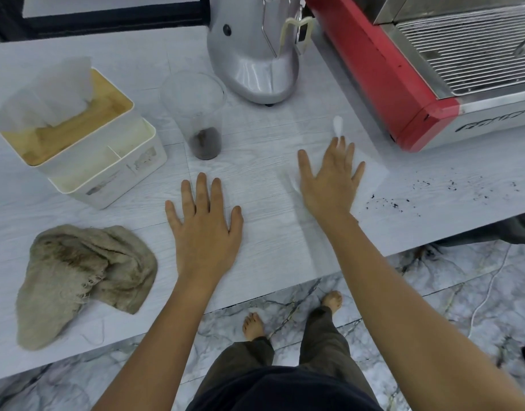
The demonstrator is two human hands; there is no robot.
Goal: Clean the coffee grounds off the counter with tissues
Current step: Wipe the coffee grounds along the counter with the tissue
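Note:
My left hand (206, 223) lies flat on the pale counter (270, 250), fingers straight and spread, holding nothing. My right hand (331, 176) presses flat on a thin white tissue (371, 176) spread on the counter; a twisted tip of it sticks up past my fingertips. Dark coffee grounds (388, 203) lie scattered on the counter just right of the tissue, with more specks further right. A tissue box (77, 134) with a wooden lid stands at the left, a tissue poking out of its slot.
A clear plastic cup (200, 114) with coffee grounds at its bottom stands ahead of my left hand. A silver grinder (252, 63) sits behind it, a red espresso machine (418, 84) at the right. A beige cloth (83, 277) lies crumpled near the front left edge.

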